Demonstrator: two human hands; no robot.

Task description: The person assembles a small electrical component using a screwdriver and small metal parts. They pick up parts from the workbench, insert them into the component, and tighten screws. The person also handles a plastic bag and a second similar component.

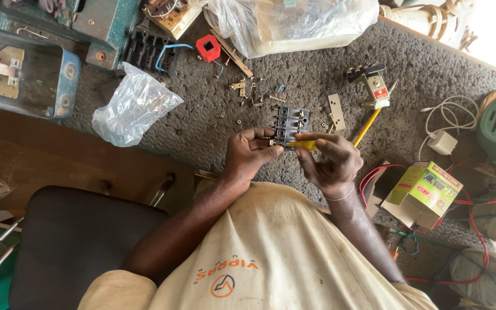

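Both hands work mid-surface: left hand (252, 154) pinches a grey terminal block (290, 125) while right hand (333, 161) grips a yellow screwdriver (305, 144), apparently turning a terminal screw, needing steady tip alignment.

A desk (202, 123) topped with rough grey matting carries the clutter. A crumpled clear plastic bag (133, 106) lies at its near left edge, a larger filled one (294, 23) at the back. Between them sit a black ribbed block (147, 49) and a red coil bobbin (208, 47). Small screws and brass bits (248, 92) are scattered mid-desk, beside a flat metal plate (336, 111). A white charger (442, 142) and a green-and-yellow box (423, 194), possibly overhanging the edge, lie right.
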